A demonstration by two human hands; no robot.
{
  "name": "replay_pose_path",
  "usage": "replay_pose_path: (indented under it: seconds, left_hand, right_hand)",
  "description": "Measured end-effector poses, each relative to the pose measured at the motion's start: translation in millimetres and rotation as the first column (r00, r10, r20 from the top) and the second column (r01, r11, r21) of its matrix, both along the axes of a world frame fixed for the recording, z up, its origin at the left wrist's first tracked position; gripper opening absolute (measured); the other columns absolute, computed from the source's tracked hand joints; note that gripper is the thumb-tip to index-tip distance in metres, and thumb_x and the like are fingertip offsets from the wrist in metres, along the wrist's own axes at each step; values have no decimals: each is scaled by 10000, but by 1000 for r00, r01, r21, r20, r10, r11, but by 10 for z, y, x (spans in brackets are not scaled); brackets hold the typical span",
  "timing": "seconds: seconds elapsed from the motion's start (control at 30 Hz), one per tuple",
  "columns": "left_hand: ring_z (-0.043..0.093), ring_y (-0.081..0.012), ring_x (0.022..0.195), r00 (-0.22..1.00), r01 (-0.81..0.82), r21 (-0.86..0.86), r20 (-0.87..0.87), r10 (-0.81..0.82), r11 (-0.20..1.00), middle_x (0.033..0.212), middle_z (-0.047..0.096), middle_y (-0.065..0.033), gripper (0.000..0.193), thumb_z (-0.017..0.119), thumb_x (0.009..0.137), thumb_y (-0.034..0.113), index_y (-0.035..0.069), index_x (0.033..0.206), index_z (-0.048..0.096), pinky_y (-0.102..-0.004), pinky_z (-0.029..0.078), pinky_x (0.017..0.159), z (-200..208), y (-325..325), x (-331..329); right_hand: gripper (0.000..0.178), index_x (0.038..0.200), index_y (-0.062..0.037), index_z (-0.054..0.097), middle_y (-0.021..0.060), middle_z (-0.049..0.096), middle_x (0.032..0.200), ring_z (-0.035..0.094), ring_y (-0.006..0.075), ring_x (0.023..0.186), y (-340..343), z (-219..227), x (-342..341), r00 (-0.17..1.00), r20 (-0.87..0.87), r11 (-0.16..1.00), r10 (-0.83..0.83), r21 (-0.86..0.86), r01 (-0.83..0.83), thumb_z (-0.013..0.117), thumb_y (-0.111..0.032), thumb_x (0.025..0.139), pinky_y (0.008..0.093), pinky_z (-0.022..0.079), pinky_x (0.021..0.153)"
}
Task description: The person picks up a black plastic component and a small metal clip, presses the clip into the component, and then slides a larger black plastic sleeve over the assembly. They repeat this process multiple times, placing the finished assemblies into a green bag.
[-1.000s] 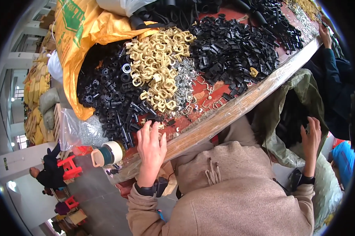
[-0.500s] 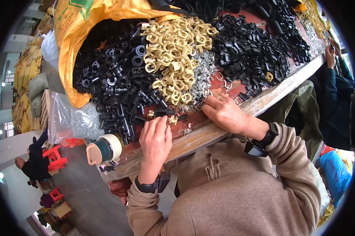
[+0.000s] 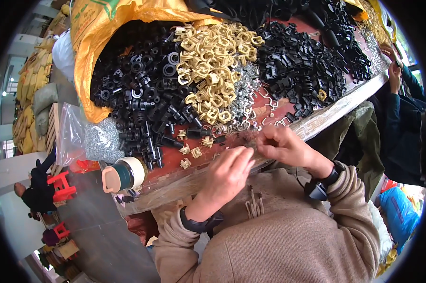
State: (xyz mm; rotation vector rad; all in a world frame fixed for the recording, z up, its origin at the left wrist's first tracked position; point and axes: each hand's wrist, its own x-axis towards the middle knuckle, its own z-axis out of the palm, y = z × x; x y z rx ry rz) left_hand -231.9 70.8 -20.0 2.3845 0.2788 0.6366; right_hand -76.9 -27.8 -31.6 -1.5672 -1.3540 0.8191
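Observation:
My left hand (image 3: 226, 175) and my right hand (image 3: 289, 150) are close together over the wooden front edge of the table, fingertips nearly meeting. Both have their fingers bent in a pinch, and whatever lies between them is hidden. To the left of my left hand lie several small cream plastic pieces (image 3: 196, 152) on the red tabletop. Behind them is a short black cylindrical part (image 3: 194, 133). Bent silvery wire clips (image 3: 269, 101) are scattered beyond my right hand. A heap of cream plastic buckle-like rings (image 3: 213, 61) rises farther back.
Black tubular fittings (image 3: 142, 94) spill from a yellow woven sack (image 3: 88, 52) at the left. Small black pieces (image 3: 302, 66) are heaped at the right. A green-and-cream cup (image 3: 123, 174) stands by a clear bag of screws (image 3: 103, 140). Another person's hand (image 3: 395, 73) is at the far right.
My left hand has moved right, away from the small cream pieces, to meet my right hand. My right hand has shifted slightly right and nearer. Several cream pieces are now uncovered.

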Motion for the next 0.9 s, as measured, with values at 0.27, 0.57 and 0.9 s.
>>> replay_pose_path:
  seconds: [0.27,0.57,0.9]
  left_hand:
    - [558,-217,663,983,174,-59,69,-170,983,773,541,-67,189,629,660,20,21,827,542,-292,460,563,4,-134,239]
    - [553,-206,628,975,185,-201,158,-154,962,751,542,-73,135,612,683,1,25,794,540,-304,452,552,-110,-186,200]
    - [552,-211,593,988,124,-364,131,-81,923,718,540,-77,118,605,700,3,25,785,526,-293,446,514,-62,-134,116]
  right_hand:
    - [105,823,-16,525,-32,466,655,397,41,574,-359,25,81,560,-817,960,-136,-249,-130,538,-120,810,184,338,501]
    - [85,798,-20,528,-15,494,666,419,51,529,-483,-3,6,413,-842,902,-348,-421,-98,546,-104,801,181,332,463]
    - [107,837,-20,524,-39,462,672,384,35,567,-320,14,-116,540,-794,936,-281,-350,-27,539,-124,818,181,322,500]
